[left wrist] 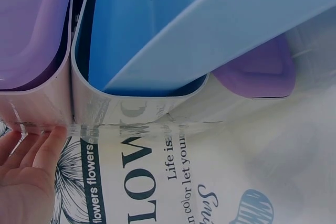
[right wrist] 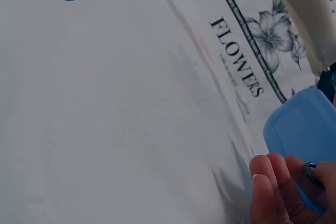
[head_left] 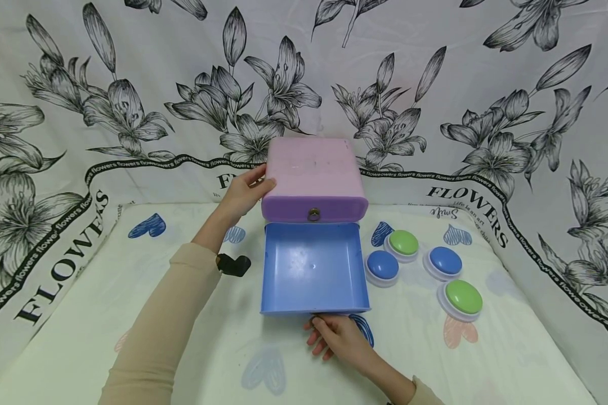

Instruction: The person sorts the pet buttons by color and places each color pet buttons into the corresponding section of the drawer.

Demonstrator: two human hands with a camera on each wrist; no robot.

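A small drawer cabinet (head_left: 311, 169) with a pink shell stands against the back cloth. Its purple top drawer (head_left: 284, 209) is pushed in and has a ring pull (head_left: 313, 214). Below that, a blue drawer (head_left: 311, 270) sticks far out towards me, its flat bottom in sight. The left hand (head_left: 244, 194) rests against the cabinet's left side, fingers fairly straight in the left wrist view. At the blue drawer's front, the right hand (head_left: 345, 340) pinches a metal ring pull (right wrist: 313, 174) between thumb and finger. Another purple drawer (left wrist: 257, 69) shows lower down in the left wrist view.
Right of the blue drawer lie several round push buttons on white bases, among them a blue button (head_left: 382, 265) and a green button (head_left: 464, 297). A cloth with heart prints (head_left: 223, 349) covers the table. Behind hangs a flower-print cloth (head_left: 304, 67).
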